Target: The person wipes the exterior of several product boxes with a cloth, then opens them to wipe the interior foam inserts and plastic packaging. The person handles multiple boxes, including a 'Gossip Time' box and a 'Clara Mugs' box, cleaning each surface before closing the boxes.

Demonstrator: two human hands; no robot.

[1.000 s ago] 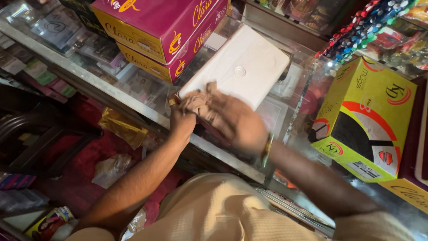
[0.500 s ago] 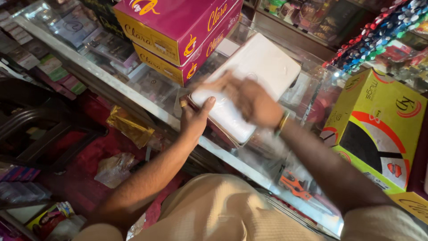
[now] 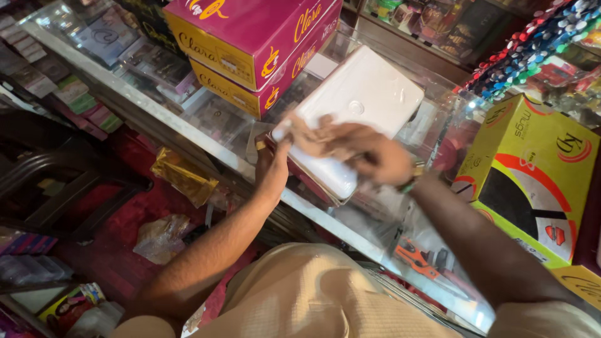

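Note:
A flat white rectangular box [image 3: 366,100] lies on the glass counter top [image 3: 206,119], on a dark red book-like thing. My left hand [image 3: 273,170] is at its near left corner, thumb up against the edge, a ring on one finger. My right hand [image 3: 360,150] lies over the near end of the white box, fingers stretched left across it and blurred by motion. Whether either hand grips the box firmly I cannot tell; both touch it.
Two stacked magenta and yellow cartons [image 3: 256,44] stand left of the white box. A yellow-green carton [image 3: 532,169] stands at the right. Packets hang at the upper right [image 3: 532,44]. Small goods lie under the glass. A dark chair [image 3: 56,181] is lower left.
The hands slid from the counter's near edge onto the white box; my right hand now stretches across its near end and my left holds its corner.

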